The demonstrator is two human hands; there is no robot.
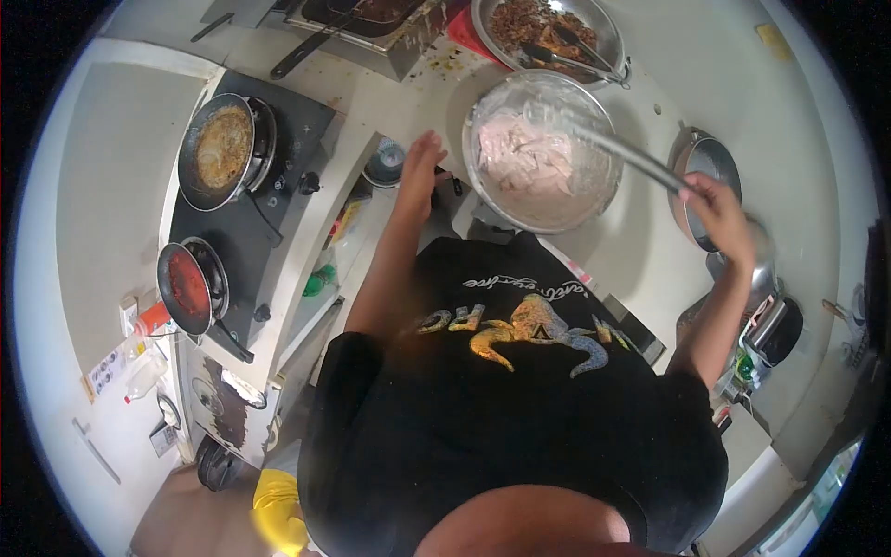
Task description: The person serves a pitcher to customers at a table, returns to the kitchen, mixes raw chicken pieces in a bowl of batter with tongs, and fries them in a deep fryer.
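Two bare hands work at a counter, one gripping a long metal utensil over a metal bowl of pale pink pieces.
The right hand has its fingers wrapped around the utensil's handle, whose blurred far end reaches across the bowl; whether it touches the pieces cannot be told. The left hand hovers beside the bowl, apart from its rim, fingers close together and loosely bent, the thumb held away from them. Just beyond, a second bowl holds brown food and dark-tipped tongs. To the left, two pans sit on a black stove, one with browned contents, the other with red.
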